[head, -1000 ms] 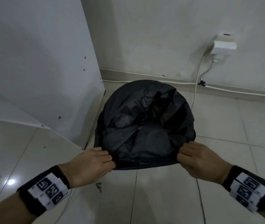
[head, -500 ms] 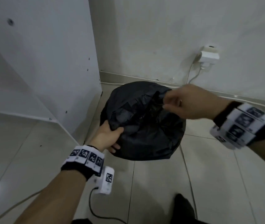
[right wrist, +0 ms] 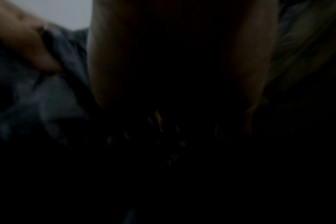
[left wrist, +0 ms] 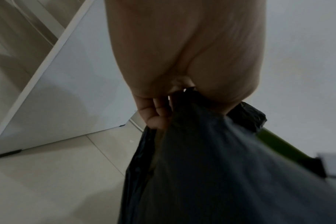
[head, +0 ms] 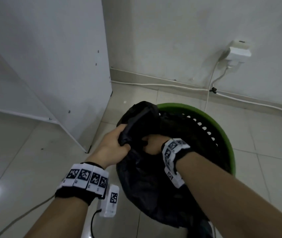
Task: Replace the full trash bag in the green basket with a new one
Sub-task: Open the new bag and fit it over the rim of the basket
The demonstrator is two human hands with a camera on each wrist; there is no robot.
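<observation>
- Here, left hand (head: 114, 145) clenched round a gathered fold of the black trash bag (head: 147, 182), fingers (left wrist: 155, 112) curled tight into the plastic at the bag's upper left edge.
- Just beside it, right hand (head: 151, 146) pushed down into the bag's mouth, knuckles up, fingers buried in the black plastic; looks like a grip on the bag, though the fingertips are hidden, and the right wrist view is too dark to settle it.
- Bunched between both hands, the bag's top, raised above the rim, one flap standing up at the far left.
- Below, the bag's body bulging over the near side of the green basket (head: 226, 145), hanging down toward the tiled floor (head: 25, 160).
- Uncovered on the far and right sides, the basket's green rim, with a row of holes in its wall.
- Left of the basket, a white cabinet panel (head: 59, 66); behind it, a white wall with a plugged adapter (head: 240, 50) and its cable (head: 209, 93) running down to the skirting.
</observation>
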